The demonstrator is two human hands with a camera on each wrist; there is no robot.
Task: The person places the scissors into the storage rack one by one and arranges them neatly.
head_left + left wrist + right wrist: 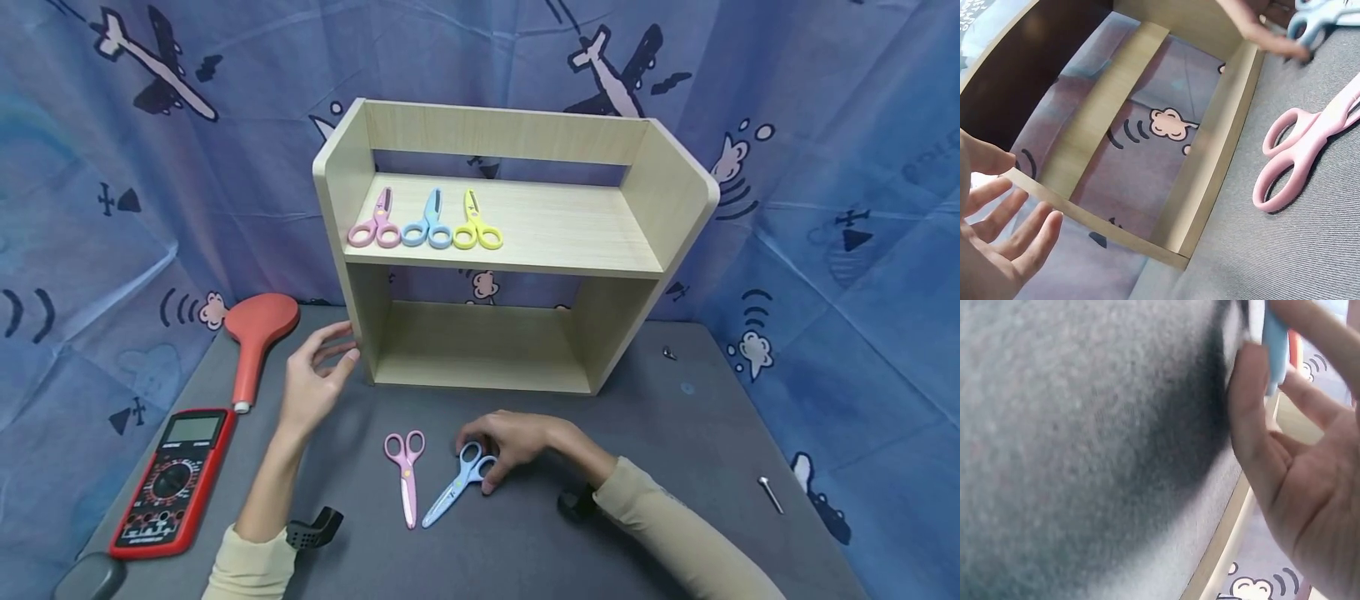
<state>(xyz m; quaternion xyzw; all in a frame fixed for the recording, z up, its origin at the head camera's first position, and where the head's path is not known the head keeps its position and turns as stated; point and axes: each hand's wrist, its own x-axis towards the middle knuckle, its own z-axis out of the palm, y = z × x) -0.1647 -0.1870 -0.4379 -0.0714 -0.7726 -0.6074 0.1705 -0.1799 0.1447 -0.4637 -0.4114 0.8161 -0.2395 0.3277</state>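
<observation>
My right hand [517, 440] is at the handles of a pair of blue scissors [459, 485] on the grey table, thumb on one side and fingers on the other, pinching them. In the right wrist view a blue handle [1275, 353] shows between thumb and finger. Pink scissors [406, 479] lie just left, blades toward me. My left hand [313, 387] holds nothing, its fingers loosely bent beside the left panel of a wooden shelf [480, 346]; whether they touch it I cannot tell. On the upper board stand pink [376, 223], blue [428, 223] and yellow scissors [476, 225] in a row.
At the left lie an orange-red paddle-shaped tool [258, 333] and a red multimeter [174, 483], with a dark rounded object [90, 577] at the near corner. A bolt [770, 495] and a small metal piece [669, 353] lie at the right. Blue printed cloth [825, 208] hangs around the table.
</observation>
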